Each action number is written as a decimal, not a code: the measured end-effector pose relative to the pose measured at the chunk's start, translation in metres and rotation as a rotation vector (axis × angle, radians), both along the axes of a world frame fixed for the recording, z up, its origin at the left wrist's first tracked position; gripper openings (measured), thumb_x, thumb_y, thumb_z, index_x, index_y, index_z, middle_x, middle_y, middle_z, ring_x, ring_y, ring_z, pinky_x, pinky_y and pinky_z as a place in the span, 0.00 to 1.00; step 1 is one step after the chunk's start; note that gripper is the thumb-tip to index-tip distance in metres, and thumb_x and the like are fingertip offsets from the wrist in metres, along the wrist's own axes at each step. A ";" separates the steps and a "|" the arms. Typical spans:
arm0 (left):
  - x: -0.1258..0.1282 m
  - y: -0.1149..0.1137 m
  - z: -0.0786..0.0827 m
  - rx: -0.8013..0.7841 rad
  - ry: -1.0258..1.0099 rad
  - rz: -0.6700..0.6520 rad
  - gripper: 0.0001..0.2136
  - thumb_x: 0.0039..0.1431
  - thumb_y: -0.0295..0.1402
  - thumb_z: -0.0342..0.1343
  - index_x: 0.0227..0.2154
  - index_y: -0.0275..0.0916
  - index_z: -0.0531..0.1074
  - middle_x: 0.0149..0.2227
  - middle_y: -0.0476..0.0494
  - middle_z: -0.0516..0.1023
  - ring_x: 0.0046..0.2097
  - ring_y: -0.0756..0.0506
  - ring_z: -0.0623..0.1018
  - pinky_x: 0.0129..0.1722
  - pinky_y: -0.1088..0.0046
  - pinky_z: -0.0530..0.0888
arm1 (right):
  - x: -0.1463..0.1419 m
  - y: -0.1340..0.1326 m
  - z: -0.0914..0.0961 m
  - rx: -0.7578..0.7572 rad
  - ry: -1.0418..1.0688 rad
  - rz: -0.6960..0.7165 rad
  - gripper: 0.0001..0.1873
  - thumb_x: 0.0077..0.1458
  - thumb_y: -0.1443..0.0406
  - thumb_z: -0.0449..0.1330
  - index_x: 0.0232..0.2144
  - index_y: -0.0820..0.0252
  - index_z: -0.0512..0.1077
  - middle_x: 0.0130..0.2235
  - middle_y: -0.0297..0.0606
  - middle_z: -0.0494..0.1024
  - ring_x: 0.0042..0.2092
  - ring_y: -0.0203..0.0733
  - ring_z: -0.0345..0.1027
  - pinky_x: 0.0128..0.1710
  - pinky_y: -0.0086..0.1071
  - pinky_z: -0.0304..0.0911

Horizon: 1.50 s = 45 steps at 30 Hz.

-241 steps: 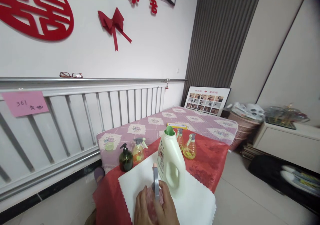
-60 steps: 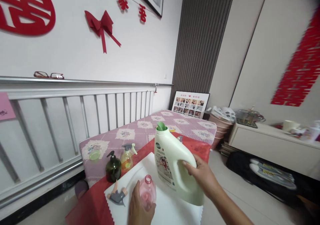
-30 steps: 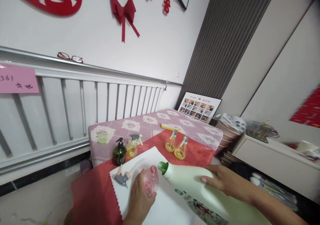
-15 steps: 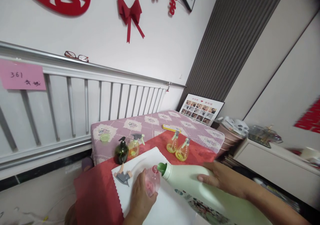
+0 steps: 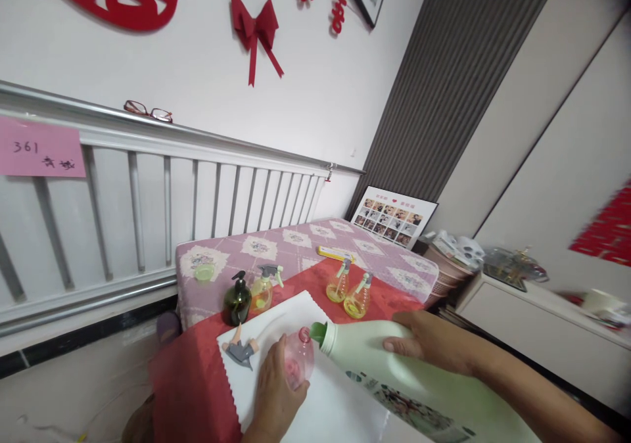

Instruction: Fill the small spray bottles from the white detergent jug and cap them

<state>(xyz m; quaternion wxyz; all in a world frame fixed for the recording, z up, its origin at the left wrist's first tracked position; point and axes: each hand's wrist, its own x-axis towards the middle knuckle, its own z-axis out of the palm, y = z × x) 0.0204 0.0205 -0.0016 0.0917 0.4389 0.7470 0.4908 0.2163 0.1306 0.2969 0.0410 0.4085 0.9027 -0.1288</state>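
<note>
My left hand [image 5: 276, 394] is wrapped round a small pink clear bottle [image 5: 298, 361] with its top off, held upright on a white cloth [image 5: 340, 409]. My right hand [image 5: 428, 341] grips a large pale green detergent jug [image 5: 394, 374] tipped on its side. The jug's green spout [image 5: 319, 332] sits right at the pink bottle's open neck. A grey spray head with a pink trigger [image 5: 240, 350] lies on the cloth to the left of my left hand.
On the red tablecloth [image 5: 197, 371] stand a dark green pump bottle [image 5: 237, 302], a yellow spray bottle [image 5: 265, 290] and two more yellow spray bottles [image 5: 350, 292]. A purple patterned mattress [image 5: 300, 246] lies behind. A white railing [image 5: 148, 213] runs along the wall at left.
Since two seconds ago the jug has gone from upright to tipped over, its spout brought to the pink bottle's neck. In the last half second little has moved.
</note>
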 end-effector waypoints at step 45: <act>0.000 0.001 -0.003 -0.012 -0.014 0.002 0.39 0.42 0.33 0.54 0.62 0.35 0.52 0.61 0.34 0.66 0.62 0.38 0.66 0.62 0.59 0.65 | -0.030 -0.005 0.032 -0.053 -0.203 0.064 0.20 0.52 0.49 0.59 0.33 0.60 0.73 0.39 0.47 0.80 0.41 0.55 0.74 0.36 0.38 0.63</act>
